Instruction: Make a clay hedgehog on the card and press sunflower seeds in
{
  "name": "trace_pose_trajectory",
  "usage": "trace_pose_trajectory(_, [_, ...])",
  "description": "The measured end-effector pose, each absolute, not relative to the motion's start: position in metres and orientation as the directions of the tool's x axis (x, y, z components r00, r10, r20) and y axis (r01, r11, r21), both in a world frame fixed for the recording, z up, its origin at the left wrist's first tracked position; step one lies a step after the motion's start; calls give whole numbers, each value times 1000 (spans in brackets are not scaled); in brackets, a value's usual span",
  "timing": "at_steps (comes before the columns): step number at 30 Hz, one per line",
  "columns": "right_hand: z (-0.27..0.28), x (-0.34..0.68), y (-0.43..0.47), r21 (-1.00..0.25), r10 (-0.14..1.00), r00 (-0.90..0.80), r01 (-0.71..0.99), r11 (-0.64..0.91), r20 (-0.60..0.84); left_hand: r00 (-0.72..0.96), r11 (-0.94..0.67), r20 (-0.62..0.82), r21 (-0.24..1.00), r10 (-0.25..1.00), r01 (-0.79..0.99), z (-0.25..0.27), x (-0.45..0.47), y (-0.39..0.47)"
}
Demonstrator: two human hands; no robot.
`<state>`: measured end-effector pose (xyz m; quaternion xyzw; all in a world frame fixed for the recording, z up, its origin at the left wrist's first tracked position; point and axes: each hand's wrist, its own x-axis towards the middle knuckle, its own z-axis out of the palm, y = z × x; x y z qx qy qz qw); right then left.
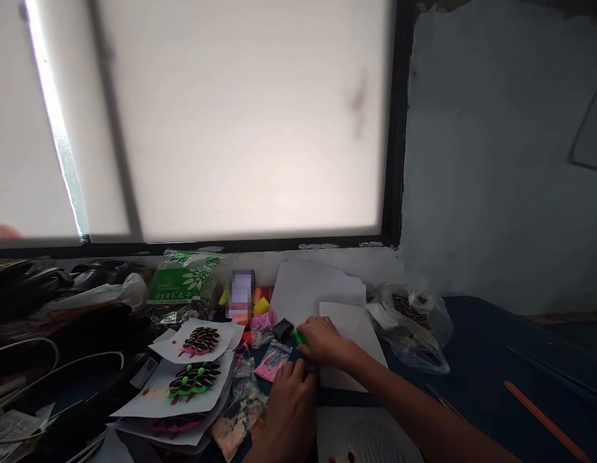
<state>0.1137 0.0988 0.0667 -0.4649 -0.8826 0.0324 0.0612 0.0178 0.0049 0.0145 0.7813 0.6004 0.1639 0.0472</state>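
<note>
1. Reference: clock positions are read about the two hands, with 12 o'clock pointing away from the person.
2. Window [259, 122]: at 11 to 12 o'clock, beyond the table, covered in white and dark-framed.
3. Table [491, 360]: dark blue, carries the items below.
4. Decorated sheets [129, 402]: stacked at 9 o'clock, bearing spiny figures built from dark seeds over pink and green bases.
5. Blank sheets [317, 283]: overlapping at 12 o'clock, partly under the right hand.
6. Green printed bag [175, 283]: at 10 o'clock, near the window.
7. Clear bag [414, 315]: at 2 o'clock, dark seeds visible inside.
8. Left hand [293, 399]: fingers curled, back upward, just beside the right hand. Whether it has hold of anything cannot be told.
9. Right hand [322, 341]: fingers closed to a narrow pinch, gripping the green piece.
10. Pink packet [272, 365]: at 9 o'clock, near the left fingertips, in clear film.
11. Black packet [283, 330]: at 11 o'clock, just beside the green piece.
12. Green piece [299, 337]: at 11 o'clock, protruding from the right fingertips, partly hidden.
</note>
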Motion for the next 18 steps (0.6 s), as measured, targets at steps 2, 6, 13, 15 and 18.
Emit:
trace_pose_trajectory(2, [68, 113, 97, -98, 825, -560, 819, 566, 76, 221, -268, 188, 274, 957, 924, 13, 18, 7])
trace_pose_trajectory(6, [66, 113, 97, -118, 838, -535, 830, 545, 104, 212, -265, 202, 285, 956, 921, 8, 19, 10])
trace_pose_trajectory(13, [64, 116, 97, -181, 838, -533, 818, 546, 117, 216, -281, 250, 259, 944, 924, 11, 14, 11])
trace_pose_trajectory(15, [67, 120, 94, -212, 843, -512, 817, 537, 164, 226, -291, 252, 258, 941, 921, 9, 11, 13])
trace_pose_trajectory(18, [74, 130, 87, -294, 844, -469, 793, 533, 261, 234, -293, 237, 259, 943, 920, 3, 7, 17])
